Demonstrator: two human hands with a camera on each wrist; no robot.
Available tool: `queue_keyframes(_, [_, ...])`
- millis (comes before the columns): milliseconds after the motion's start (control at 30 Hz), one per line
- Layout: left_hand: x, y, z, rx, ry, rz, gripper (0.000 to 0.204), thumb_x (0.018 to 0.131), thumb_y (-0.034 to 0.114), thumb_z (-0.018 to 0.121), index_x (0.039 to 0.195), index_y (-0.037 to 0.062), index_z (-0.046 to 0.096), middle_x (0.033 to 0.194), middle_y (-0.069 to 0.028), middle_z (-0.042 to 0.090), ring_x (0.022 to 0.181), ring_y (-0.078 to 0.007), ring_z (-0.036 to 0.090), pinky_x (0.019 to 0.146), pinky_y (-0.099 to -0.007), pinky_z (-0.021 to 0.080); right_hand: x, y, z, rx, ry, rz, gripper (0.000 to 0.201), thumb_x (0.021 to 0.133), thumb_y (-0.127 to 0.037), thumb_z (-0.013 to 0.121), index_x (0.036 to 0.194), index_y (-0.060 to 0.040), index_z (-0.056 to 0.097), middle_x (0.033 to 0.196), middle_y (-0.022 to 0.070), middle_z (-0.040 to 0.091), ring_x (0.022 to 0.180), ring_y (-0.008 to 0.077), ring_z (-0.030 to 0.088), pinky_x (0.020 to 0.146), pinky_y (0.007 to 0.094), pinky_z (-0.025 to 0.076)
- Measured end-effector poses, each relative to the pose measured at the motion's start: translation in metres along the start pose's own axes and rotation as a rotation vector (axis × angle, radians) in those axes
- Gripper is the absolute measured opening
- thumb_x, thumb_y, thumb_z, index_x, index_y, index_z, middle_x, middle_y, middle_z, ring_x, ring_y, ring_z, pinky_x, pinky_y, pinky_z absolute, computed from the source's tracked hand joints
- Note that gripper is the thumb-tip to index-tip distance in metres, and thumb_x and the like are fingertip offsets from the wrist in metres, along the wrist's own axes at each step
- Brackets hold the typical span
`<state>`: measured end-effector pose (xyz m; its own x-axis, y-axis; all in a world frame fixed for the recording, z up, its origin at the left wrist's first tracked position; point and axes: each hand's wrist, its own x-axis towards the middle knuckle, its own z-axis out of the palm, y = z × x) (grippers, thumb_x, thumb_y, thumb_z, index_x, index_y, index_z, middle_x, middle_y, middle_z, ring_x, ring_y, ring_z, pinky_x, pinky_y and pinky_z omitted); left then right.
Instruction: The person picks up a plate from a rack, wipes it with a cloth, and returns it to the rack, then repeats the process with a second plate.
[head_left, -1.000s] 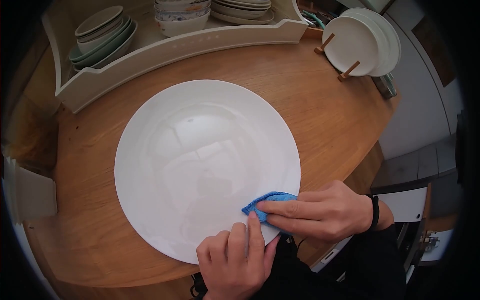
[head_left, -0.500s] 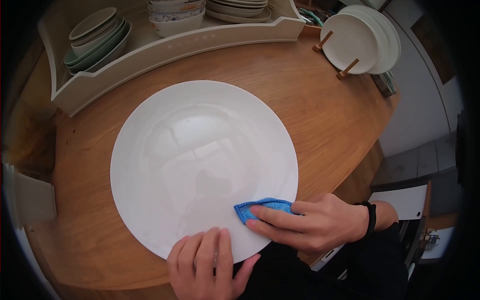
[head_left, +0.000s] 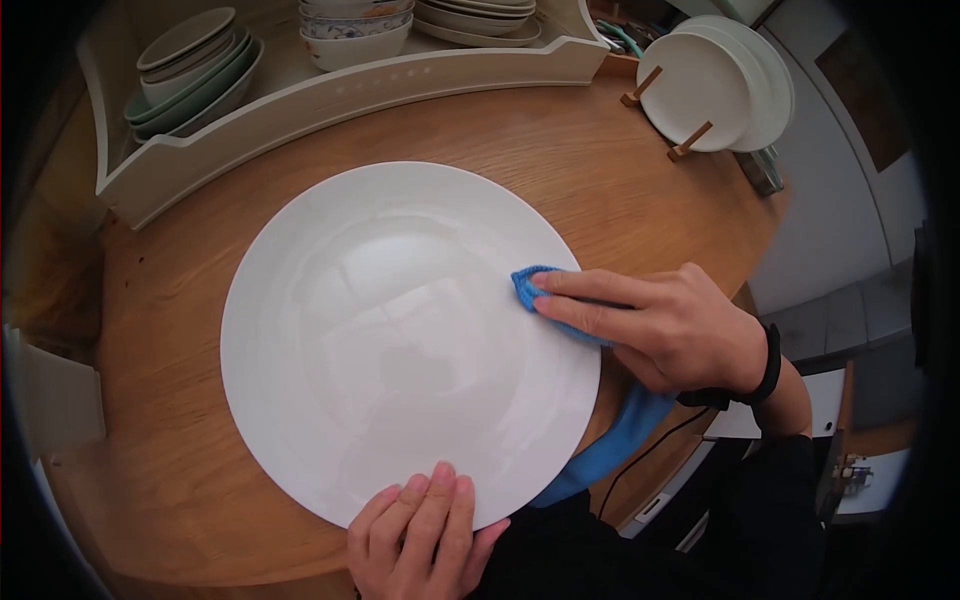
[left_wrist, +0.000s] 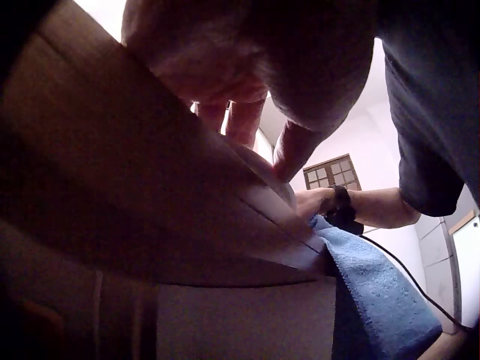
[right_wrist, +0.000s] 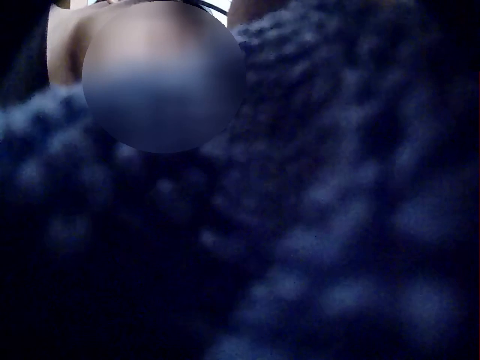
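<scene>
A large white plate (head_left: 400,350) lies face up on the wooden table. In the head view my right hand (head_left: 680,320) holds a bunched blue cloth (head_left: 530,288) against the plate's right rim, two fingers extended over it. The cloth's loose end trails below the hand past the near right rim. My left hand (head_left: 425,540) rests its fingers on the near rim, with the thumb beside the edge. In the left wrist view the cloth (left_wrist: 375,292) hangs down beyond the left hand (left_wrist: 240,67). Blurred dark blue cloth (right_wrist: 300,187) fills most of the right wrist view.
At the back a cream rack (head_left: 360,90) holds stacked bowls (head_left: 355,45) and dishes (head_left: 195,75). White plates (head_left: 700,90) stand in a wooden holder (head_left: 690,143) at the back right. A pale container (head_left: 60,390) stands at the left. The wooden table (head_left: 170,450) surrounds the plate.
My right hand has moved the cloth up along the right rim, and its loose end now shows. My left hand has shifted left from beside the cloth to the near rim.
</scene>
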<state>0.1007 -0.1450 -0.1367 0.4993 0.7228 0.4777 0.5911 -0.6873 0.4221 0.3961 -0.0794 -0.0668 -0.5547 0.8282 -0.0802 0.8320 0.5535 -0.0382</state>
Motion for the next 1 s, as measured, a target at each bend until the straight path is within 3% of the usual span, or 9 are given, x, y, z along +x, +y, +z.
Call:
queue_keyframes(67, [-0.001, -0.003, -0.001, 0.011, -0.039, 0.006, 0.035, 0.087, 0.021, 0.079, 0.114, -0.0013, 0.074, 0.119, -0.0157, 0.072, 0.107, -0.0305, 0.067, 0.094, -0.0412, 0.052, 0.003, 0.000, 0.003, -0.036, 0.073, -0.013, 0.062, 0.079, -0.003, 0.068, 0.139, -0.0125, 0.059, 0.146, 0.0022, 0.059, 0.073, 0.0221, 0.073, 0.048, 0.0319, 0.052])
queue_keyframes(167, [-0.006, -0.005, 0.005, -0.003, -0.035, 0.011, 0.034, 0.089, 0.022, 0.078, 0.115, -0.0005, 0.074, 0.118, -0.0148, 0.073, 0.107, -0.0300, 0.067, 0.093, -0.0401, 0.051, 0.011, -0.003, 0.006, -0.086, 0.050, 0.045, 0.062, 0.080, -0.002, 0.066, 0.141, -0.0120, 0.058, 0.148, 0.0030, 0.056, 0.072, 0.0228, 0.072, 0.050, 0.0322, 0.053])
queue_keyframes(267, [-0.012, -0.008, 0.016, -0.001, 0.118, 0.051, 0.034, 0.091, 0.024, 0.077, 0.115, 0.0001, 0.074, 0.118, -0.0144, 0.073, 0.108, -0.0294, 0.067, 0.093, -0.0395, 0.050, 0.017, -0.007, 0.002, -0.151, 0.000, 0.083, 0.059, 0.083, 0.000, 0.063, 0.141, -0.0092, 0.056, 0.150, 0.0049, 0.055, 0.070, 0.0238, 0.072, 0.050, 0.0332, 0.053])
queue_keyframes(333, [-0.009, -0.005, 0.007, 0.030, 0.002, 0.032, 0.034, 0.094, 0.027, 0.074, 0.116, 0.0004, 0.074, 0.119, -0.0139, 0.073, 0.109, -0.0288, 0.066, 0.094, -0.0388, 0.049, 0.024, -0.007, 0.003, -0.175, 0.014, 0.074, 0.058, 0.084, -0.001, 0.063, 0.140, -0.0078, 0.056, 0.150, 0.0059, 0.054, 0.069, 0.0242, 0.071, 0.051, 0.0334, 0.053])
queue_keyframes(500, [-0.008, -0.007, 0.007, 0.050, -0.017, 0.050, 0.032, 0.098, 0.027, 0.069, 0.117, 0.0008, 0.074, 0.121, -0.0131, 0.073, 0.111, -0.0285, 0.066, 0.095, -0.0385, 0.049, 0.043, -0.001, 0.005, -0.226, 0.060, 0.031, 0.053, 0.086, -0.003, 0.061, 0.138, -0.0046, 0.055, 0.149, 0.0087, 0.054, 0.069, 0.0260, 0.072, 0.054, 0.0346, 0.056])
queue_keyframes(567, [-0.006, -0.007, 0.008, 0.057, -0.017, 0.059, 0.032, 0.099, 0.027, 0.067, 0.117, 0.0010, 0.074, 0.121, -0.0129, 0.073, 0.111, -0.0285, 0.066, 0.095, -0.0383, 0.049, 0.050, 0.002, 0.004, -0.215, 0.029, 0.055, 0.071, 0.078, 0.006, 0.064, 0.145, -0.0119, 0.054, 0.154, 0.0035, 0.052, 0.075, 0.0234, 0.072, 0.053, 0.0316, 0.053])
queue_keyframes(867, [-0.019, -0.012, -0.001, -0.023, 0.113, 0.085, 0.023, 0.096, 0.011, 0.069, 0.114, -0.0010, 0.074, 0.117, -0.0149, 0.072, 0.111, -0.0308, 0.065, 0.097, -0.0465, 0.052, 0.064, 0.024, 0.005, -0.054, 0.071, -0.048, 0.078, 0.072, 0.010, 0.063, 0.146, -0.0137, 0.055, 0.152, 0.0012, 0.054, 0.073, 0.0280, 0.070, 0.059, 0.0335, 0.055])
queue_keyframes(1000, [-0.026, -0.016, -0.015, 0.123, 0.148, -0.081, 0.022, 0.092, 0.013, 0.076, 0.111, 0.0015, 0.076, 0.111, -0.0136, 0.073, 0.106, -0.0310, 0.066, 0.100, -0.0496, 0.052, 0.066, 0.031, 0.005, 0.017, 0.045, -0.048, 0.081, 0.070, 0.011, 0.063, 0.146, -0.0141, 0.055, 0.152, 0.0012, 0.055, 0.074, 0.0296, 0.070, 0.060, 0.0345, 0.056])
